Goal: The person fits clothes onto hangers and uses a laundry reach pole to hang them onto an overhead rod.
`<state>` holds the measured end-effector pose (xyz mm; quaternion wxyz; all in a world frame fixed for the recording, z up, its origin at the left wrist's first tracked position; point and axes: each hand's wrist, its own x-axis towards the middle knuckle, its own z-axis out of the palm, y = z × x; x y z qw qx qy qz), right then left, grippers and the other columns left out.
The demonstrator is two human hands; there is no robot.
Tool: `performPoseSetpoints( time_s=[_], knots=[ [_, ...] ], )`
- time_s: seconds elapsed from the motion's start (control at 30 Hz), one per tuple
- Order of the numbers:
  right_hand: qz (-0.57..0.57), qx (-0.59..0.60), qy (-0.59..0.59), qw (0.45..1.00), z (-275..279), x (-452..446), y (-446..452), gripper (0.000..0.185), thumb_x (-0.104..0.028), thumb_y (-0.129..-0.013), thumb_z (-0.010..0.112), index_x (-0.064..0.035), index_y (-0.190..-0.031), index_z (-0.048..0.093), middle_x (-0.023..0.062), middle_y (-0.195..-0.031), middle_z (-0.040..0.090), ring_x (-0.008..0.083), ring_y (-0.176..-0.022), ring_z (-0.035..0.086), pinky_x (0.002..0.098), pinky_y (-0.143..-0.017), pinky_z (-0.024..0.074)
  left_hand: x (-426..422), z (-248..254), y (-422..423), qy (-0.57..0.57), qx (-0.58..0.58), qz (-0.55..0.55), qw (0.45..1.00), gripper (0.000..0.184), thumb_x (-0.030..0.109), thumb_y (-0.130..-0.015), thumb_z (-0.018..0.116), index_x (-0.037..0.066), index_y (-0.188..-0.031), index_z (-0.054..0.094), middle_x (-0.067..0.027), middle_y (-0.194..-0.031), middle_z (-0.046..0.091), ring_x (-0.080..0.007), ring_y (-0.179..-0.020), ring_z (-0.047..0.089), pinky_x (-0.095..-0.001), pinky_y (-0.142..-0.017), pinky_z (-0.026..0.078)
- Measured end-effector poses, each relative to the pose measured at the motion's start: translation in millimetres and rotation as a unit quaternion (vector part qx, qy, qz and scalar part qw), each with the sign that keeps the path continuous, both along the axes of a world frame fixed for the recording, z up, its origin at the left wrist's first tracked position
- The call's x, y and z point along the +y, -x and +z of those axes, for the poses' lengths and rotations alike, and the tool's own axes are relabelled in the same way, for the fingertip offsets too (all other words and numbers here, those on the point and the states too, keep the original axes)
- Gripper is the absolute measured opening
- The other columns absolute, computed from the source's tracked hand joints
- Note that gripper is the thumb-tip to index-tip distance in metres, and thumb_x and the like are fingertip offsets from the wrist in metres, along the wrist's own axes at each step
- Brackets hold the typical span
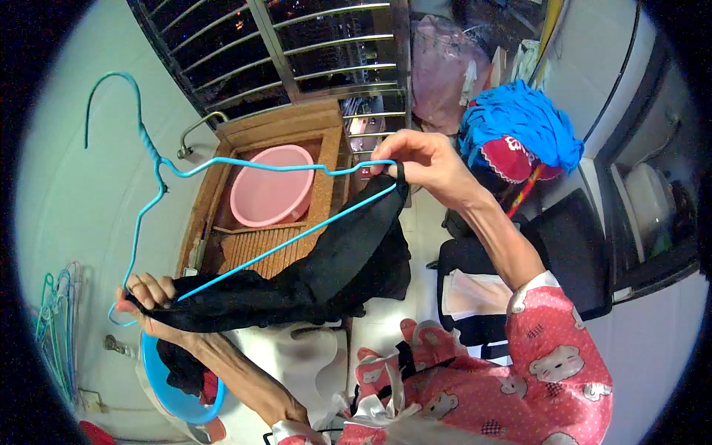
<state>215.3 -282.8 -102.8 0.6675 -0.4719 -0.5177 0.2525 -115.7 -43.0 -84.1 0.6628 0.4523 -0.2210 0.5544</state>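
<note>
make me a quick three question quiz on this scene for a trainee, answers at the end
1. True or false: the right hand is holding the hook of the hanger.
2. What does the left hand grip along with the black garment? a) a sponge b) the hanger c) a cup
3. Fill in the colour: the round basin inside the wooden frame is ____.

Key: 1 false; 2 b; 3 pink

1 basin (272,182) is set in the trough (336,167), with 1 tap (185,152) mounted to its left and a barred window (341,47) behind. Hangers (55,326) are hung at far left; clothes (180,365) are held in 1 tub (165,403), to their right. 1 strip bundle (523,115) is placed right of the trough.
</note>
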Motion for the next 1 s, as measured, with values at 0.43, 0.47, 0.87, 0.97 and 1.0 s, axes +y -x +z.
performPoseSetpoints(
  time_s=[0.43, 0.47, 0.87, 0.97, 1.0],
  knots=[
    [-0.080, 0.455, -0.188, 0.867, -21.0, 44.3, 38.6, 0.028, -0.003, -0.082, 0.055, -0.0029, -0.110, 0.054, 0.0059, -0.098, 0.060, 0.0136, -0.094, 0.056, 0.0255, -0.086, 0.0441, -82.5, 6.9, -18.4, -0.037, -0.075, 0.180, 0.980, 0.022, 0.033, -0.095, 0.044, 0.014, -0.085, 0.043, 0.0017, -0.062, 0.030, -0.0101, -0.054, 0.027, -0.0252, -0.046, 0.022],
    [-0.077, 0.473, -0.200, 0.855, -21.2, 44.9, 41.1, 0.028, -0.005, -0.083, 0.054, -0.0034, -0.111, 0.054, 0.0056, -0.097, 0.060, 0.0126, -0.093, 0.057, 0.0253, -0.085, 0.0453, -87.8, 7.5, -22.4, 0.000, -0.074, 0.223, 0.972, 0.022, 0.034, -0.095, 0.043, 0.013, -0.086, 0.044, 0.0016, -0.062, 0.030, -0.0097, -0.053, 0.026, -0.0249, -0.046, 0.022],
    [-0.101, 0.055, -0.047, 0.992, 18.0, 32.4, 17.9, 0.010, -0.005, -0.076, 0.053, -0.0021, -0.084, 0.060, 0.0033, -0.074, 0.061, 0.0106, -0.068, 0.056, 0.0251, -0.063, 0.0457, -42.5, -12.6, -25.7, 0.091, -0.041, 0.086, 0.991, 0.027, 0.030, -0.094, 0.046, 0.004, -0.093, 0.053, 0.0015, -0.065, 0.032, -0.0082, -0.050, 0.024, -0.0236, -0.042, 0.023],
    [-0.136, -0.177, 0.015, 0.975, 20.1, 31.8, 9.8, 0.012, -0.009, -0.070, 0.055, 0.0000, -0.077, 0.059, 0.0066, -0.068, 0.060, 0.0158, -0.065, 0.058, 0.0316, -0.061, 0.0450, -27.3, -30.1, -26.8, 0.136, -0.048, 0.117, 0.983, 0.029, 0.030, -0.094, 0.047, 0.004, -0.100, 0.057, 0.0007, -0.062, 0.033, -0.0080, -0.047, 0.026, -0.0228, -0.040, 0.021],
    [-0.143, -0.221, 0.031, 0.964, 22.3, 29.6, 10.4, 0.013, -0.009, -0.070, 0.054, -0.0003, -0.077, 0.059, 0.0087, -0.068, 0.060, 0.0194, -0.065, 0.058, 0.0335, -0.061, 0.0451, -27.8, -32.0, -29.1, 0.123, -0.044, 0.105, 0.986, 0.028, 0.030, -0.094, 0.048, 0.004, -0.098, 0.057, 0.0009, -0.062, 0.033, -0.0080, -0.047, 0.025, -0.0227, -0.040, 0.021]
  ],
)
